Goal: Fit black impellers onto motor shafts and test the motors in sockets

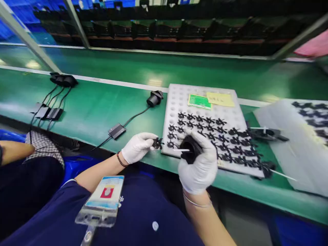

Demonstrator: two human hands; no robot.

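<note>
Head view: I look down on a green table (92, 109), a white foam tray (230, 116) right of its middle.
On the tray: rows of black wheels (210, 127), a green card (200, 101), a yellow note (220, 99) beside it.
Left of the tray: 1 black cylindrical device (155, 98), its cable (135, 116) running to a small box (117, 131); farther left, 3 clustered devices (63, 80).
Right of the tray: a tilted foam block (279, 153).
In the way: the right hand (200, 167) hides some of the nearest rows from me.
Left hand (137, 147): thumb and fingertips pinched on 1 bladed wheel (158, 143), just beside the tray's left edge.
Right hand: curled around a black housing (191, 143) at the tray's front edge; a white stick (181, 150) points left from there, and I cannot tell what secures it.
Both hands: near each other, not touching, in white gloves.
Surfaces: smooth, glossy tabletop; pale foam with round holes; dark wheels with splayed blades.
</note>
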